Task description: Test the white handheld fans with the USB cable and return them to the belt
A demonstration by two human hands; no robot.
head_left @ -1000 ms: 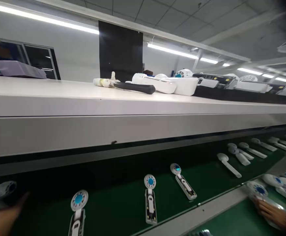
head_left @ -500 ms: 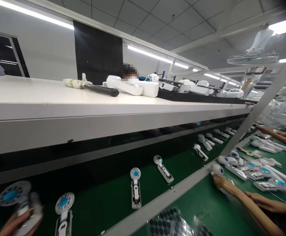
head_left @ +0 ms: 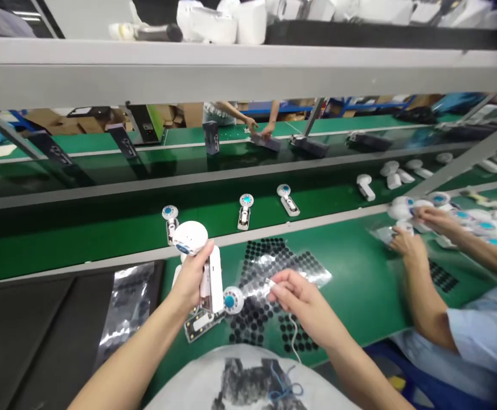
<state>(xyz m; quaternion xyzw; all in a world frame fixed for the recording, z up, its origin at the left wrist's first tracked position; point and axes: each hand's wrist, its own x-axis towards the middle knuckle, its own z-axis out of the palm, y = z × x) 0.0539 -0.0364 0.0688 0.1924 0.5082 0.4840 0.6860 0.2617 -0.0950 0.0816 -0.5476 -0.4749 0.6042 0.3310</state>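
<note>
My left hand [head_left: 192, 276] is wrapped round a white handheld fan [head_left: 214, 279], its round head tilted up at the top. Below it on the green table [head_left: 350, 296] lies another fan [head_left: 233, 300] with a blue centre and an open handle. My right hand [head_left: 295, 293] is pinched at the fingertips over clear plastic sheets with black round pads [head_left: 252, 313]; what it holds, if anything, is too small to name. A thin white cord [head_left: 294, 336] runs below that hand.
Several fans [head_left: 245, 212] lie on the green belt beyond a metal rail. A black tray [head_left: 26, 330] is at the left. At the right a co-worker's hands [head_left: 413, 242] handle fans. A shelf [head_left: 231, 77] crosses above.
The view has tilted down. My left hand, with the fan in it, has moved from the lower left to the middle above the table. My right hand has come into view.
</note>
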